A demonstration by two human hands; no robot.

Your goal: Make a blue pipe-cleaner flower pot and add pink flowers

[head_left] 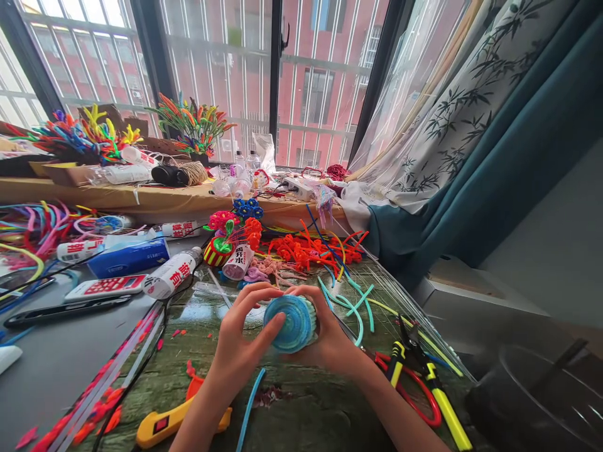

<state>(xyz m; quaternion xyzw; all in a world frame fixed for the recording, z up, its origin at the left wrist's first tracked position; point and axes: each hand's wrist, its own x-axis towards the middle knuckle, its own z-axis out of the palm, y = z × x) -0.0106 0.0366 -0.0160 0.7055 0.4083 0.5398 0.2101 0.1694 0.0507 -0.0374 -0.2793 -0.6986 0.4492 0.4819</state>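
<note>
Both my hands hold a round coil of blue pipe cleaner [294, 322] above the green table mat [301, 414]. My left hand [245, 336] pinches the coil's left side, thumb pressed on its face and fingers curled over the top. My right hand [330, 336] wraps around the right side from behind. A loose blue pipe cleaner tail [249, 402] trails down from the coil towards me. Teal pipe cleaners [351, 301] lie just beyond my right hand.
Yellow-handled pliers [436, 383] and red-handled scissors [414, 395] lie at the right. A yellow utility knife [162, 424] lies at the front left. Bottles [172, 276], a calculator [106, 287], orange pipe cleaner pieces [306, 248] and small craft flowers [226, 235] crowd the far side.
</note>
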